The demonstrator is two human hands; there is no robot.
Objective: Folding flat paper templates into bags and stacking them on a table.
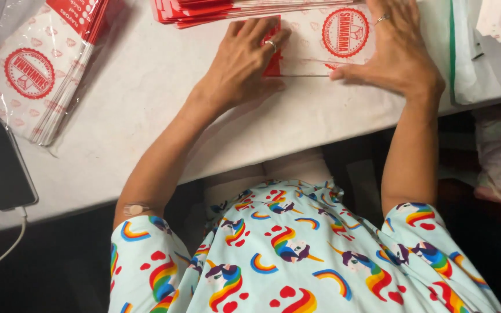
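Fingers (250, 35) spread and flat, our left hand (242, 64) presses the red end of a paper sleeve (314, 55) near the table's (146, 116) far edge; our right hand (398, 49), open too, steadies its other end. It looks thin, light and easily creased, best taken by its edges. A stack of sleeves (233, 10) crowds just beyond; a wrapped bundle (36, 69) and phone (0, 163) lie far left.

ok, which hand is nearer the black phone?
Left. The left hand rests on the printed bag's left end; the phone lies farther left. The right hand is beyond it.
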